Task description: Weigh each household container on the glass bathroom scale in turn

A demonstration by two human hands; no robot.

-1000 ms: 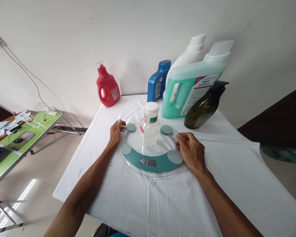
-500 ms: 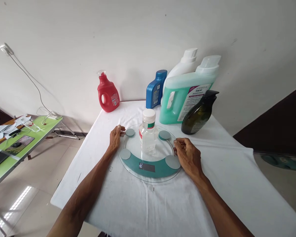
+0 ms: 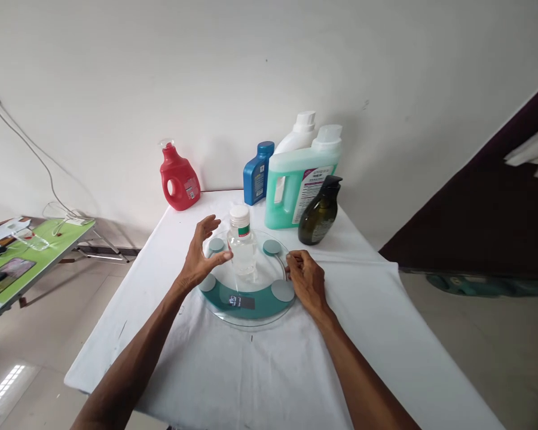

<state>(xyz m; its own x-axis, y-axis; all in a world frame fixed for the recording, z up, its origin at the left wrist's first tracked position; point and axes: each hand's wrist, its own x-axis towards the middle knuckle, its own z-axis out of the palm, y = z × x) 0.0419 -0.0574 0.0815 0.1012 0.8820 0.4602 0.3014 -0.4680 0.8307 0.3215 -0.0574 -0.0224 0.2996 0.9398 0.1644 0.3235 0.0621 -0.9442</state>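
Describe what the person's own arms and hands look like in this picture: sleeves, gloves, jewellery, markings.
Both forearms are bare up to the frame edge, with no sleeve in view. The left hand and right hand wear no gloves. No watch, bracelet, ring or marking shows on either.

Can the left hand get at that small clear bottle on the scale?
Probably yes: the left hand is open right beside the small clear bottle on the glass scale, with nothing between them.

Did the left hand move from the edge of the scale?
Yes. The left hand has lifted off the scale rim and opened toward the clear bottle standing on it.
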